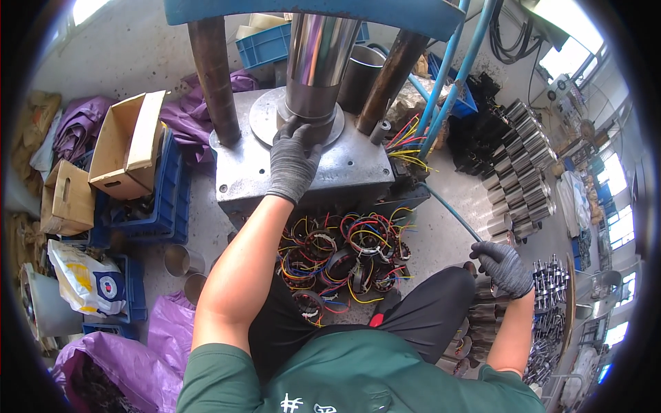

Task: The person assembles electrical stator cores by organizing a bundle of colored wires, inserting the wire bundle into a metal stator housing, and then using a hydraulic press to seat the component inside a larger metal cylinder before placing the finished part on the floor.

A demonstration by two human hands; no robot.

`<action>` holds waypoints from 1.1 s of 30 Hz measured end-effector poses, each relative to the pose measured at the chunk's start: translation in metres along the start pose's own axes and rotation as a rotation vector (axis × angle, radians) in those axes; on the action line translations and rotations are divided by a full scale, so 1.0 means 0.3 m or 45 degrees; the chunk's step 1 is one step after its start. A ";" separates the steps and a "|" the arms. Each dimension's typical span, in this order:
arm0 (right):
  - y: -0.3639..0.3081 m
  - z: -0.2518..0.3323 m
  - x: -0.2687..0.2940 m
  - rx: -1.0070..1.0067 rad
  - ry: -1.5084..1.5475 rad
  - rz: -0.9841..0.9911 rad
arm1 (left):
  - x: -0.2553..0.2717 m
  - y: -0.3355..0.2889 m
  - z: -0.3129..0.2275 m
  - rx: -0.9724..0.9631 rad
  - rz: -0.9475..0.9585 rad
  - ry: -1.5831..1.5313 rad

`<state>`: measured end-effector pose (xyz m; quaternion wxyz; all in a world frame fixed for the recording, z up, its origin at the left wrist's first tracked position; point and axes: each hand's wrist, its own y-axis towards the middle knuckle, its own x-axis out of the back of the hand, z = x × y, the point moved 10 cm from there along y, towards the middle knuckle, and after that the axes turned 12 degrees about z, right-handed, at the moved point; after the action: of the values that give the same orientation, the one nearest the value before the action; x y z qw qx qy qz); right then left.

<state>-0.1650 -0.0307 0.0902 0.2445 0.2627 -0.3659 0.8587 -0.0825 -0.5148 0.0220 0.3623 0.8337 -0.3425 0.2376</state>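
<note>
My left hand (296,162), in a grey knit glove, reaches up to the press. Its fingers and thumb are closed against the front of a short grey metal sleeve (318,129). That sleeve stands on a round plate (263,122) on the press's steel bed (255,172). Right above it comes down the shiny ram (320,55), close to my fingertips. Out to the right, my gloved right hand (506,268) has its fingers curled at the end of a thin blue-green lever (451,212). The grip's underside is hidden.
Wound motor stators (337,265) with coloured wires lie below the bed, before my knees. Posts (215,82) flank the ram. Blue crates (169,189) and cardboard boxes (127,151) stand left. Metal cylinders (523,172) are stacked right, with rotor shafts (551,286) nearer me.
</note>
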 end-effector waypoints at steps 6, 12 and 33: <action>-0.039 0.038 0.106 0.361 -0.335 -0.385 | 0.002 0.042 -0.035 -0.066 -0.038 -0.075; -0.076 0.286 0.323 0.371 -0.762 -1.009 | -0.062 0.024 0.006 -0.136 -0.008 -0.535; 0.094 0.381 0.832 0.296 -0.619 -1.510 | -0.202 -0.020 0.172 0.284 0.264 -1.137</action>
<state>-0.3364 -0.0778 0.3012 0.5570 0.6317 -0.1083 0.5282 -0.1099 -0.5272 -0.0518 0.0622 0.8494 -0.5188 -0.0739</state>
